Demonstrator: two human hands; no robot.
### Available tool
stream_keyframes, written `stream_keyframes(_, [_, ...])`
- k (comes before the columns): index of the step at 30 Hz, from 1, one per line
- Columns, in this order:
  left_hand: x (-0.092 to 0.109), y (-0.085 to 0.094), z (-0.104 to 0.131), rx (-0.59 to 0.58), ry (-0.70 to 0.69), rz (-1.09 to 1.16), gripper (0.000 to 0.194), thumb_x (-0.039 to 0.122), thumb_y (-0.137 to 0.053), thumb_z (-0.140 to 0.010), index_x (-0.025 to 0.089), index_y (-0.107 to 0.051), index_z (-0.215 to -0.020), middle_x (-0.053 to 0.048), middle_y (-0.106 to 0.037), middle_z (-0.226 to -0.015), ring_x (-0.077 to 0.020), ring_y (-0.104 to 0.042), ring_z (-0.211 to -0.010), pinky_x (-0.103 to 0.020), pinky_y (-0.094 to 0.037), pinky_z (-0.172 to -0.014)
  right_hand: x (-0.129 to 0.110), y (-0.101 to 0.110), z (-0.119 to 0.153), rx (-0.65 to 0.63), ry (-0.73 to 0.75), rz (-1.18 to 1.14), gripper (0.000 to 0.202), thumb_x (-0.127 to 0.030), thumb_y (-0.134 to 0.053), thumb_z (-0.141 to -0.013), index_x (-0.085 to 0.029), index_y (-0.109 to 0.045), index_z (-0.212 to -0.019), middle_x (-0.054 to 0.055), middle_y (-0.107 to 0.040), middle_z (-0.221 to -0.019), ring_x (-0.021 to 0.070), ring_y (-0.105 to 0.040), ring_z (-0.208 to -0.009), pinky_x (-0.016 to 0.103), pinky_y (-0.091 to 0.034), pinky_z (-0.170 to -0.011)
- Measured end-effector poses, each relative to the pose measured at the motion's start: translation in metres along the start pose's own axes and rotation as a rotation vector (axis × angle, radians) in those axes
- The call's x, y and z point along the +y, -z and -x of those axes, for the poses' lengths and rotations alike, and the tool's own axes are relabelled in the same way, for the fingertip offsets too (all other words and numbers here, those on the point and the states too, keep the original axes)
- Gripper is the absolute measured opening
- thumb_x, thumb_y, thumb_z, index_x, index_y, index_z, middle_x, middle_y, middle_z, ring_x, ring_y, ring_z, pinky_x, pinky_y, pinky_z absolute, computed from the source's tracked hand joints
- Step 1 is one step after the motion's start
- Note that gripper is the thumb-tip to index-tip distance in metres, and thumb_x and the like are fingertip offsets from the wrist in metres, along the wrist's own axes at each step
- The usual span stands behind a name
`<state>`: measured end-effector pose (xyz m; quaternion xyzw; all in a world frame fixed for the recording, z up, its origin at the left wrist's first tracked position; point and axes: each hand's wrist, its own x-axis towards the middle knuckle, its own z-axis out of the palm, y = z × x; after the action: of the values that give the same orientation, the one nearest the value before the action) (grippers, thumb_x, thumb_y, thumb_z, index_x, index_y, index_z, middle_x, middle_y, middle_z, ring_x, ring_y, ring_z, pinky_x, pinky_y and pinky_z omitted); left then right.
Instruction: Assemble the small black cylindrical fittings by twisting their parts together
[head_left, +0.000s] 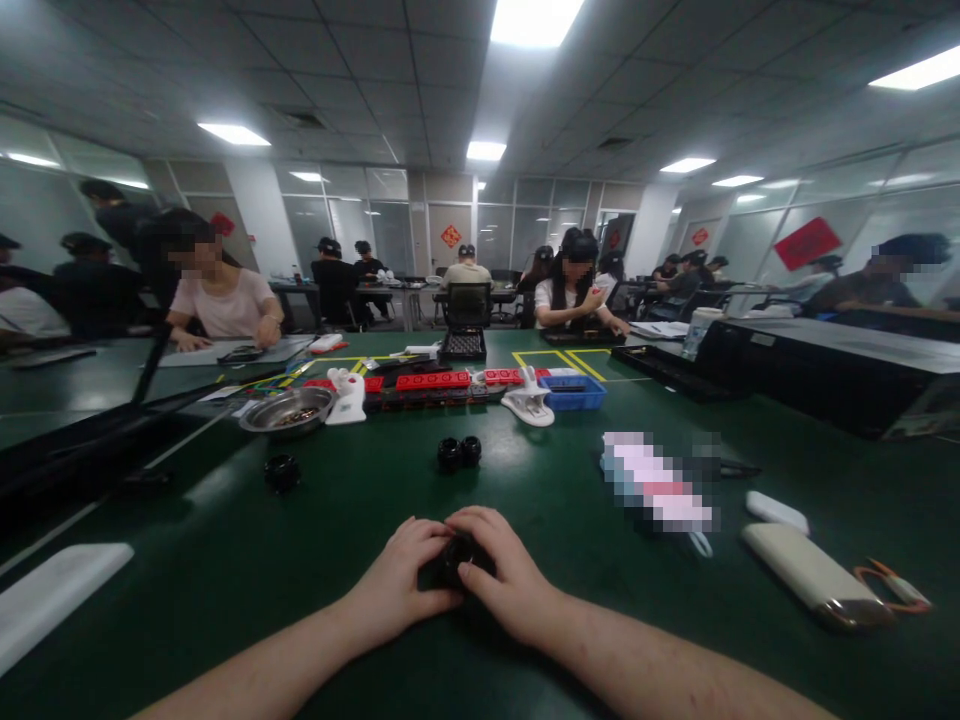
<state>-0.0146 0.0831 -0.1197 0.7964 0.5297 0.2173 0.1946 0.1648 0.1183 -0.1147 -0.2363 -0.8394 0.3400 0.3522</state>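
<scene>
Both hands meet around a small black round part (456,556) above the green table (360,660). My left hand (405,570) has its fingers curled round the part's left side. On the other side, my right hand (502,570) wraps over it, thumb pressed on its face. The palms hide much of the part. Two similar black ringed parts (459,453) sit side by side beyond my hands, and another black part (283,473) lies farther left.
A metal bowl (289,412), red strips (433,381), white stands (346,397) and a blue basket (574,392) line the middle. At right lie a blurred pink item (656,480) and a beige case (814,570). A white object (60,595) lies left. People sit across the table.
</scene>
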Motion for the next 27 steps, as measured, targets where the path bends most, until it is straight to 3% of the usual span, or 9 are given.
stream_keyframes(4, [0.0004,0.0003,-0.0008,-0.012,0.009,0.011,0.035,0.04,-0.065,-0.068,0.026,-0.059,-0.099,-0.002,-0.053,-0.109,-0.0232,-0.046,-0.102,-0.044,-0.024,-0.099,0.0029,0.0006,0.0013,0.086,-0.117,0.026,0.04,-0.022,-0.061,-0.069,-0.019,-0.044,-0.105,0.006,-0.049,-0.103,0.0209,-0.047,-0.096,0.035,-0.04,-0.084])
stream_keyframes(9, [0.0004,0.0014,-0.0008,-0.024,0.013,0.018,0.036,0.041,-0.064,-0.069,0.025,-0.058,-0.1,-0.004,-0.053,-0.109,-0.0239,-0.045,-0.103,-0.045,-0.024,-0.099,0.0021,0.0016,-0.0041,0.057,-0.118,0.099,0.021,-0.02,-0.061,-0.067,-0.019,-0.053,-0.086,0.004,-0.05,-0.09,0.0203,-0.048,-0.089,0.034,-0.042,-0.078])
stream_keyframes(13, [-0.0025,0.0007,-0.0007,-0.021,-0.001,0.013,0.041,0.042,-0.065,-0.068,0.026,-0.057,-0.104,-0.004,-0.052,-0.113,-0.0251,-0.043,-0.106,-0.046,-0.022,-0.1,0.003,0.0044,-0.0038,-0.045,-0.027,0.018,0.037,-0.009,-0.051,-0.07,-0.02,-0.051,-0.106,0.006,-0.05,-0.11,0.02,-0.043,-0.106,0.036,-0.035,-0.093])
stream_keyframes(17, [-0.002,0.0008,0.0002,-0.022,0.006,0.001,0.04,0.043,-0.065,-0.067,0.025,-0.058,-0.103,-0.004,-0.053,-0.111,-0.0254,-0.044,-0.105,-0.048,-0.02,-0.101,0.0065,0.0023,-0.001,0.003,-0.089,0.024,0.045,-0.021,-0.057,-0.073,-0.017,-0.042,-0.116,0.009,-0.046,-0.116,0.022,-0.042,-0.108,0.038,-0.034,-0.093])
stream_keyframes(20, [0.0007,0.0017,0.0018,-0.015,0.007,-0.001,0.04,0.042,-0.065,-0.068,0.026,-0.057,-0.103,-0.004,-0.053,-0.111,-0.0245,-0.045,-0.104,-0.049,-0.019,-0.101,0.0072,-0.0002,-0.0015,0.089,-0.151,0.073,0.039,-0.03,-0.062,-0.07,-0.017,-0.046,-0.102,0.007,-0.05,-0.1,0.0212,-0.048,-0.094,0.036,-0.04,-0.082])
stream_keyframes(23, [0.0025,0.0022,0.0031,0.0,0.01,-0.008,0.04,0.041,-0.066,-0.066,0.026,-0.057,-0.102,-0.004,-0.053,-0.109,-0.0246,-0.045,-0.103,-0.049,-0.021,-0.1,0.0057,-0.0004,-0.004,0.126,-0.182,0.133,0.029,-0.028,-0.066,-0.065,-0.018,-0.048,-0.086,0.003,-0.049,-0.087,0.0189,-0.049,-0.083,0.032,-0.042,-0.073])
stream_keyframes(27, [0.0018,0.0019,0.0029,0.003,0.001,-0.006,0.042,0.04,-0.067,-0.065,0.026,-0.057,-0.104,-0.004,-0.053,-0.109,-0.0243,-0.045,-0.103,-0.048,-0.02,-0.1,0.0035,0.0019,-0.006,0.073,-0.12,0.124,0.016,-0.017,-0.062,-0.066,-0.019,-0.053,-0.08,0.003,-0.049,-0.089,0.0194,-0.048,-0.088,0.034,-0.041,-0.079])
